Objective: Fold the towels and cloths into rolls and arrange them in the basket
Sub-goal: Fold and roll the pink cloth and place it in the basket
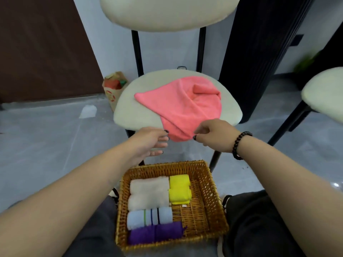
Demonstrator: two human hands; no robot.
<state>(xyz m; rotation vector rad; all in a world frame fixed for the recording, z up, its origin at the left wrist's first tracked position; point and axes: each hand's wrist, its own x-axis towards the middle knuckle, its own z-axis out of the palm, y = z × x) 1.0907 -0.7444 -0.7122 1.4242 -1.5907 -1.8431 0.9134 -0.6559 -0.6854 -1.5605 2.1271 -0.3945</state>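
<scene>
A pink cloth (182, 102) lies crumpled on the cream chair seat (128, 112), its near corner hanging over the front edge. My right hand (213, 135) pinches that near corner between thumb and forefinger. My left hand (152, 140) reaches beside the same corner with straight fingers, fingertips touching the cloth's edge. Below, between my knees, a wicker basket (207, 204) holds a beige roll (148, 192), a yellow roll (179, 189), a light blue striped roll (149, 217) and a purple roll (156, 232).
The chair's black legs (215, 160) stand just behind the basket. A second cream chair (324, 93) is at the right, a dark tall unit (259, 52) behind. A paper bag (114, 88) and a scrap of paper (88, 111) lie on the grey floor.
</scene>
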